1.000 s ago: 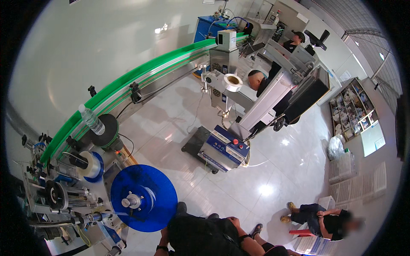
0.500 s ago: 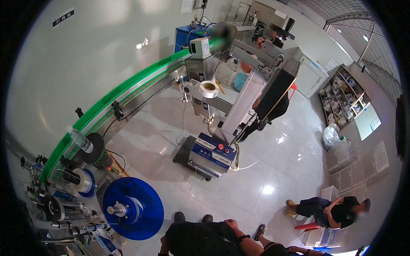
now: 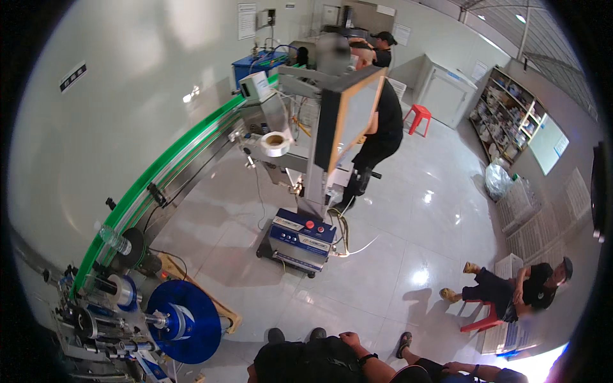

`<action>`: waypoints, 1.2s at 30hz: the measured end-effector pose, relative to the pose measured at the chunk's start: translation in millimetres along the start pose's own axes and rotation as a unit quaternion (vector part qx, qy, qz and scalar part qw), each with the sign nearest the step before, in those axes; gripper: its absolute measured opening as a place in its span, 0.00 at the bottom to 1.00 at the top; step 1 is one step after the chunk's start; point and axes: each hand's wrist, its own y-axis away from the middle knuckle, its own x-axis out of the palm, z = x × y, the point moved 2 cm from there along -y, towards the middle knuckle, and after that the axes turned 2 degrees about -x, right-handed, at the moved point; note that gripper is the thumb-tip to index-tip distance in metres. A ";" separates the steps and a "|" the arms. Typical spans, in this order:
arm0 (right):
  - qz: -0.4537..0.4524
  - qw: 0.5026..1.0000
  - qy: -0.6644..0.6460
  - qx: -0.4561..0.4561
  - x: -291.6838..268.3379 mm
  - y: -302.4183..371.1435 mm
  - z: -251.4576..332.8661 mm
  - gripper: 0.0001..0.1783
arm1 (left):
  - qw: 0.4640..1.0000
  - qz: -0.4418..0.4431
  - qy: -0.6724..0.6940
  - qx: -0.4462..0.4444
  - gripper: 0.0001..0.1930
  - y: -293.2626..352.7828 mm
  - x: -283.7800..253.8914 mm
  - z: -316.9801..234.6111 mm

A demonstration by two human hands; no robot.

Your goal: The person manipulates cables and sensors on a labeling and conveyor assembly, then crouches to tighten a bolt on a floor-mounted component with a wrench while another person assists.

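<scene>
My right hand (image 3: 349,338) rests by my dark-clothed lap at the lower edge, its fingers curled in and nothing seen in them. A dark band (image 3: 367,359) circles that wrist. Only a bit of my left arm (image 3: 251,373) shows; its hand is out of view. Nearest on the left is a large blue reel disc (image 3: 205,327) on a metal labelling machine (image 3: 96,322). Behind it, a clear plastic bottle (image 3: 115,240) leans on the green-railed conveyor (image 3: 167,153).
A wheeled stand with a blue control box (image 3: 300,241) carries a white label roll (image 3: 274,144). Behind it bends a person in black (image 3: 386,121). Another person sits at right on a red stool (image 3: 483,319); someone's legs (image 3: 421,362) show beside me. A red stool (image 3: 418,119) stands farther back.
The view has shifted, and the stand's panel appears turned. The person behind it now shows more fully. The seated person's arms and feet have moved. My right hand stays by my lap.
</scene>
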 end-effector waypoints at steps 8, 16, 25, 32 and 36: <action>-0.007 0.999 -0.028 0.032 -31.2 5.7 -16.1 0.15 | 0.999 0.012 -0.039 0.009 0.12 17.3 30.3 -38.2; -0.004 0.997 -0.064 0.031 -42.9 -0.2 -28.7 0.15 | 0.999 0.001 -0.048 0.010 0.12 33.3 46.4 -45.4; 0.029 0.998 -0.057 -0.015 -39.7 -19.9 -43.3 0.15 | 0.999 -0.048 -0.002 -0.010 0.12 62.7 40.7 -25.7; 0.085 0.988 -0.118 0.056 -34.8 -19.0 -0.3 0.13 | 0.993 -0.094 0.060 -0.041 0.12 75.6 27.3 -1.7; 0.104 0.988 -0.107 0.045 -28.1 -39.1 42.2 0.12 | 0.987 -0.114 0.096 -0.059 0.11 75.3 17.2 7.2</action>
